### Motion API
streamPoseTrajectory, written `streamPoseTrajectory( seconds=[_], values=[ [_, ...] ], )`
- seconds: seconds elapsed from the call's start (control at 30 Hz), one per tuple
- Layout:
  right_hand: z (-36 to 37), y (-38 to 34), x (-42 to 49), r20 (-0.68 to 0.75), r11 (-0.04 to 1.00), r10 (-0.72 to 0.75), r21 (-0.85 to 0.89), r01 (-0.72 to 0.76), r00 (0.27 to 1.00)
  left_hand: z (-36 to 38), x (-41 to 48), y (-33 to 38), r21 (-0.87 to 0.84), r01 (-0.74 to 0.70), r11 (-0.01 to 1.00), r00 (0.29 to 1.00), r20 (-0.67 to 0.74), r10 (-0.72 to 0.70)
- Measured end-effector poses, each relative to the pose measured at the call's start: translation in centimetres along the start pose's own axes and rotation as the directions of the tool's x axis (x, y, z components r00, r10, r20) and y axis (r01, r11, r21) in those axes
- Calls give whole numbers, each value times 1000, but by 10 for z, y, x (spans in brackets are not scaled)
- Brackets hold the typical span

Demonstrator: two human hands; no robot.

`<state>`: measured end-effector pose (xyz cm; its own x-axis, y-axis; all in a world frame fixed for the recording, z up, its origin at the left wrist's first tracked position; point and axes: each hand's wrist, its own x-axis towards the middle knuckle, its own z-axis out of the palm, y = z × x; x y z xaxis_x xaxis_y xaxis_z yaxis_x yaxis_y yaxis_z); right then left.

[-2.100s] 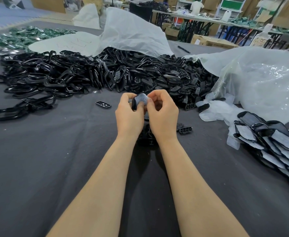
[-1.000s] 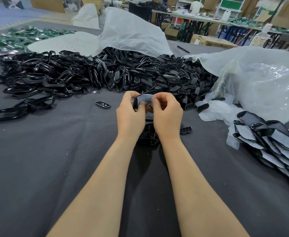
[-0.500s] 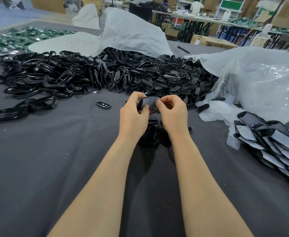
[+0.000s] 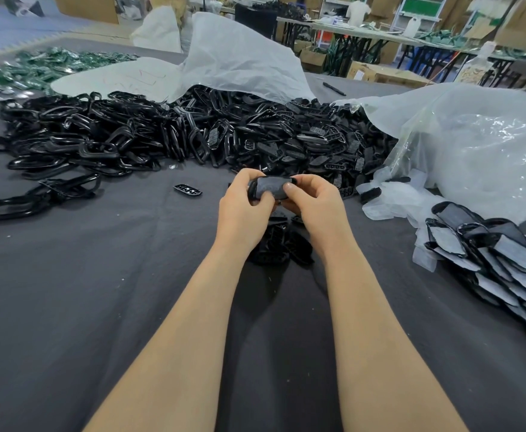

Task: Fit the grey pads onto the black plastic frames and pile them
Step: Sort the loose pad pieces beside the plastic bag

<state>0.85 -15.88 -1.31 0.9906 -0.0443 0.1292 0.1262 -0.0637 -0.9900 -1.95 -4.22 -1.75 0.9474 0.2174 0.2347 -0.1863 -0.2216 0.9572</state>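
We held the black plastic frame [image 4: 252, 191], its grey pad [image 4: 270, 185] facing us, above the dark cloth-covered table [image 4: 99, 275], just over a few loose frames [image 4: 278, 244]. Our left hand [image 4: 243, 210] curled round its left end, thumb pressing the pad's lower edge. Our right hand [image 4: 316, 207] pinched the right end, thumb on the pad. The stack of padded frames [image 4: 489, 254] lay well to the right, with the heap of bare frames [image 4: 193, 135] beyond.

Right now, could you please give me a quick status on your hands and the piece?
Left hand and right hand both grip one black frame, thumbs on its grey pad. Finished pile to the right. Loose black parts beneath the hands.
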Motion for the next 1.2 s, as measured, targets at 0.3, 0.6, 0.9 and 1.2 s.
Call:
streamPoseTrajectory(
  seconds=[0.3, 0.6, 0.9, 1.2],
  values=[
    [2, 1, 0, -16, 1000, 14, -27, -14, 1000, 3, 2, -3, 14, 16, 1000, 1000, -15, -16],
    [0, 0, -2, 39, 999, 23, -50, -21, 999, 2, 5, -7, -124, 99, 987, 994, -37, -104],
    [0, -2, -2, 10, 997, 43, -69, -42, 999, 3, 5, -7, -91, 82, 992, 996, -14, -84],
    [2, -5, -3, 20, 996, 83, 11, -84, 996, 2, 5, -7, -138, 101, 985, 994, -31, -106]
  ],
)
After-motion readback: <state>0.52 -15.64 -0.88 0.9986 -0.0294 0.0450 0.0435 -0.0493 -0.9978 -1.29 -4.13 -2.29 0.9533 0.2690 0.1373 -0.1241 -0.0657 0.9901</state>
